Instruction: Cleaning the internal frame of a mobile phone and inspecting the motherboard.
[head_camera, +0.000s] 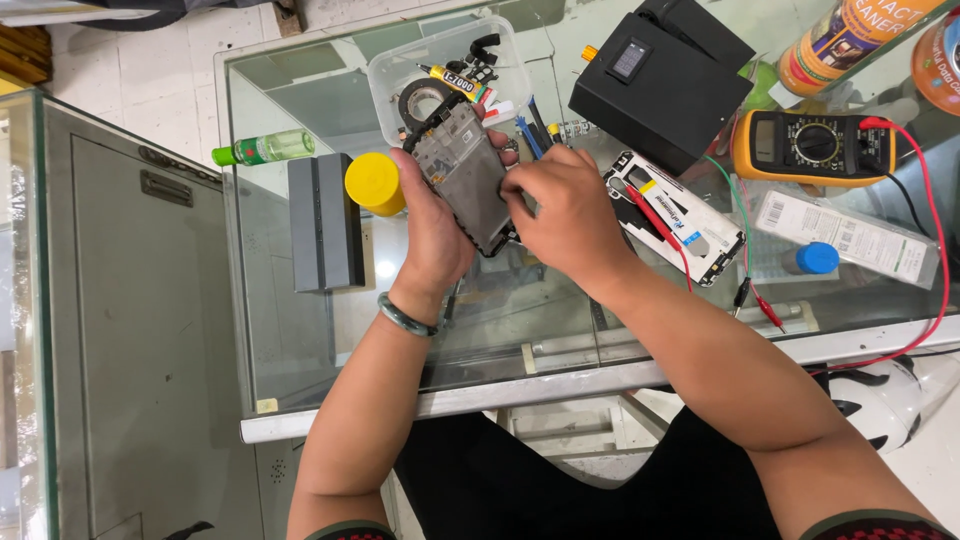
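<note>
My left hand (432, 222) grips an opened phone frame (462, 170), grey with exposed inner parts, held tilted above the glass table (300, 340). My right hand (565, 205) is pressed against the frame's right edge, fingertips pinched on it near the middle. I cannot tell whether a small tool is in those fingers. A green bangle sits on my left wrist.
Around the hands lie a yellow cap (374, 183), a grey block (325, 222), a green bottle (265, 148), a clear tray of small parts (445, 70), a black box (660, 80), a yellow multimeter (810, 147) with red lead, and a white phone back (680, 215).
</note>
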